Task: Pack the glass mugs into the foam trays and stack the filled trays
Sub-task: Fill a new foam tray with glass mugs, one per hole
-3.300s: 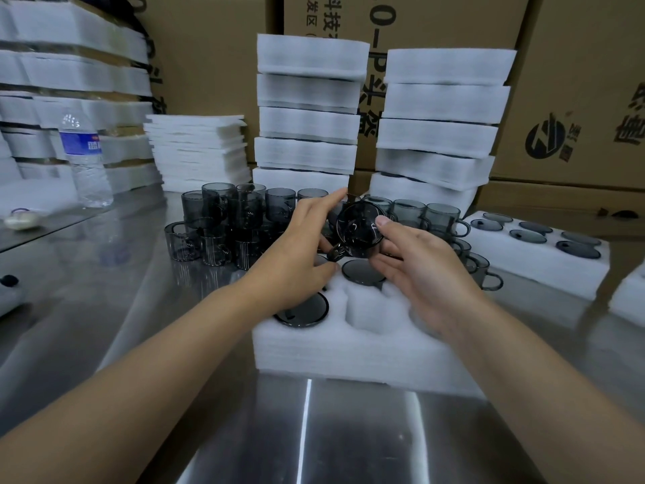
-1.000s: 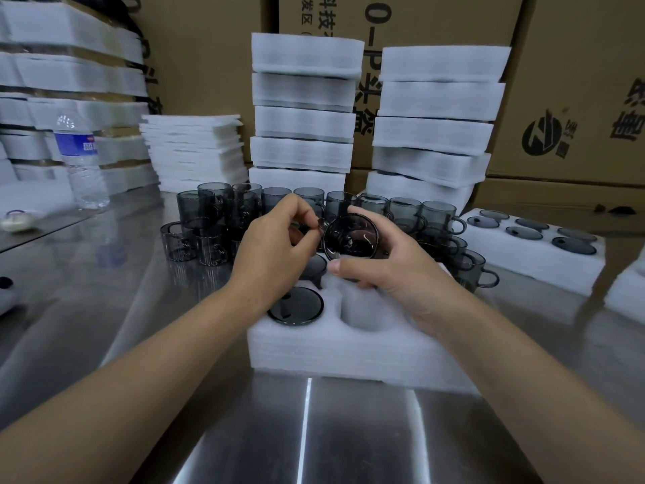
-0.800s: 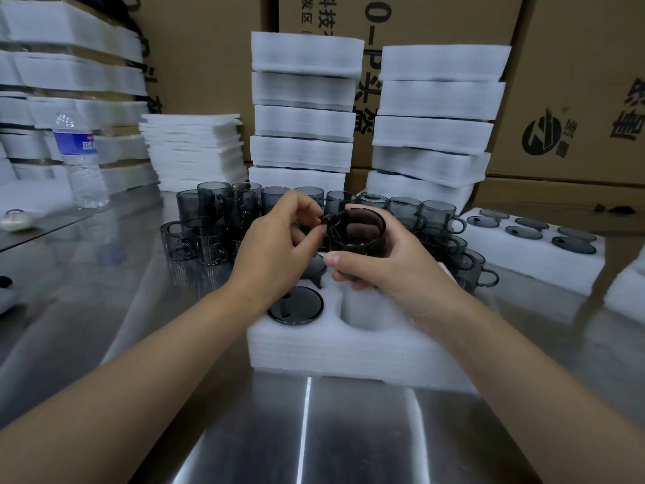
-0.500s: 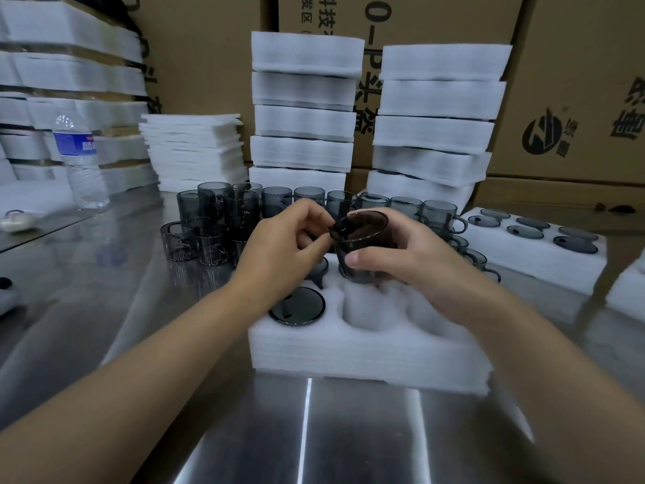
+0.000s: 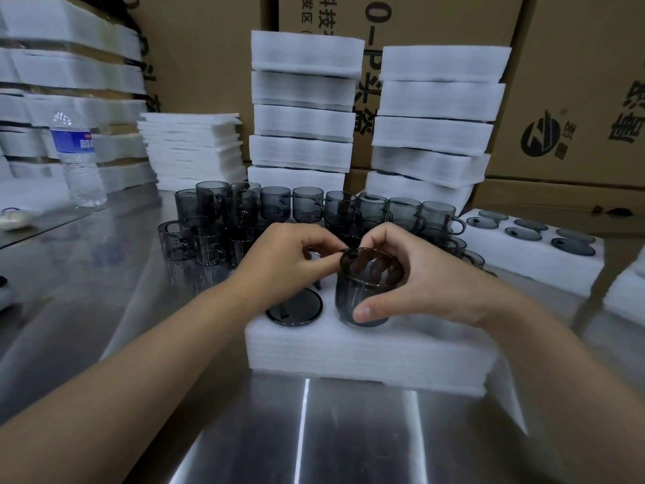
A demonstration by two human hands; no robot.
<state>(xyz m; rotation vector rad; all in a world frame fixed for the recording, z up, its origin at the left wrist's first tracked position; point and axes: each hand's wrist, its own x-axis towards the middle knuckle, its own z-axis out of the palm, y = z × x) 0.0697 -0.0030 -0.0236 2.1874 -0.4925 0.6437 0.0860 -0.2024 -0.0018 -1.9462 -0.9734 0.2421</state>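
A white foam tray (image 5: pixel 366 354) lies in front of me on the steel table. A smoky glass mug (image 5: pixel 363 291) stands upright, partly sunk in the tray's near middle hole. My right hand (image 5: pixel 425 284) grips its body, thumb on the near side and fingers over the rim. My left hand (image 5: pixel 286 260) pinches the mug's rim on the left. Another mug (image 5: pixel 295 306) sits flush in the near left hole. Behind the tray stands a cluster of several loose mugs (image 5: pixel 310 211).
Two tall stacks of foam trays (image 5: pixel 303 113) rise at the back against cardboard boxes (image 5: pixel 572 82). A filled tray (image 5: pixel 534 253) lies at the right, a pile of thin foam sheets (image 5: pixel 192 148) and a water bottle (image 5: pixel 78 158) at the left.
The mug was tilted in the air between both hands; it has turned upright and come down into the near middle hole of the tray.
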